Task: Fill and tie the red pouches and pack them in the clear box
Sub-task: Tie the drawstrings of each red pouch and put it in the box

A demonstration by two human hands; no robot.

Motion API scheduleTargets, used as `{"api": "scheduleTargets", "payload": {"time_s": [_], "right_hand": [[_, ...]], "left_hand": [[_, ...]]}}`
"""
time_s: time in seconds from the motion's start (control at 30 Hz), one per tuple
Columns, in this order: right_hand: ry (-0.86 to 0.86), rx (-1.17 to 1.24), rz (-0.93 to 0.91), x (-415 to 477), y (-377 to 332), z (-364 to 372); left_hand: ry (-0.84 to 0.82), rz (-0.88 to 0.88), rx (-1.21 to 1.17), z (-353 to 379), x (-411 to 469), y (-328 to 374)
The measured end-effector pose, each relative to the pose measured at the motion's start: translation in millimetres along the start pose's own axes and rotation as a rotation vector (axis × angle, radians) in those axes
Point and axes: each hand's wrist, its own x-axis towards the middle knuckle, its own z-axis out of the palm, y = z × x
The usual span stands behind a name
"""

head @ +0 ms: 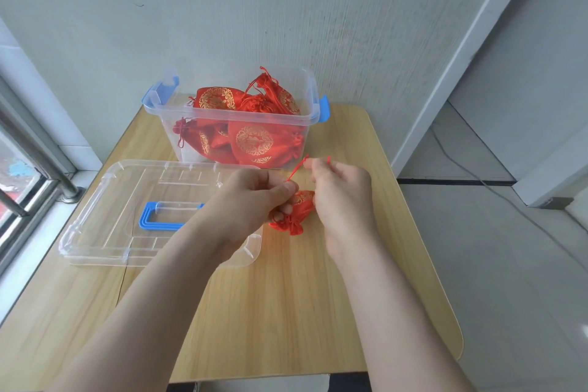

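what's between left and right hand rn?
Head view: the red pouch, gripped by the left hand, and its drawstring, pinched by the right hand.

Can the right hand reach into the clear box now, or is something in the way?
Probably yes: the clear box stands open just beyond the right hand, its lid lies aside on the table, nothing between. The hand pinches the cord of the pouch, though.
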Motion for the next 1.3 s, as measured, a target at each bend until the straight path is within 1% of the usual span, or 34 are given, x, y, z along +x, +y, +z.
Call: {"api": "scheduleTargets", "payload": {"time_s": [0.07,0.13,0.23,0.33,0.43,0.53,0.63,0.8,0.83,0.9,0.93,1.0,1.03,1.1,1.2,1.3], "right_hand": [[-0.009,-0.004,-0.034,0.7,-0.5,0.6],[-0.069,-0.021,-0.087,3.0,-1.9,-0.4],[-0.137,-0.218,-0.236,11.8,-6.7,-9.9],[-0.26,-0.305,-0.242,16.9,-11.0,-19.4],[-0.415,-0.309,-0.189,16.2,-11.7,-23.1],[-0.491,-0.276,-0.141,12.9,-14.6,-23.8],[-0.483,-0.271,-0.112,8.5,-17.1,-21.5],[-0.512,-0.332,-0.15,7.8,-13.2,-17.0],[-0.495,-0.37,-0.151,8.0,-11.9,-16.0],[-0.398,-0.501,-0.17,12.5,-6.3,-15.5],[-0.347,-0.54,-0.193,14.9,-4.5,-14.5],[-0.32,-0.541,-0.25,14.7,-5.1,-13.5],[-0.349,-0.556,-0.277,10.7,-9.4,-13.1],[-0.42,-0.643,-0.399,5.6,-14.4,-12.4],[-0.41,-0.729,-0.572,0.2,-18.5,-12.1],[-0.371,-0.792,-0.598,1.1,-20.3,-12.5]], "left_hand": [[0.051,-0.039,0.027,0.2,0.8,-1.8],[0.094,-0.064,0.076,0.5,1.0,-1.2],[0.094,-0.079,0.087,-0.7,-1.0,3.5],[0.006,-0.06,0.156,-3.5,-6.6,8.6],[-0.099,-0.013,0.289,-5.3,-13.7,13.9],[-0.195,0.012,0.37,-4.7,-19.1,19.2],[-0.232,0.001,0.365,-3.5,-21.1,20.6],[-0.238,0.006,0.318,-3.7,-21.3,20.9],[-0.225,0.004,0.293,-4.3,-20.7,20.4],[-0.169,-0.01,0.236,-6.3,-18.1,18.3],[-0.133,-0.024,0.202,-7.6,-16.0,17.2],[-0.073,-0.058,0.137,-11.0,-12.4,15.1],[-0.051,-0.072,0.111,-12.5,-10.8,14.2],[-0.034,-0.085,0.077,-13.4,-9.3,14.2],[-0.042,-0.107,0.061,-13.0,-9.8,15.6],[-0.012,-0.122,0.07,-15.9,-8.8,15.4]]}}
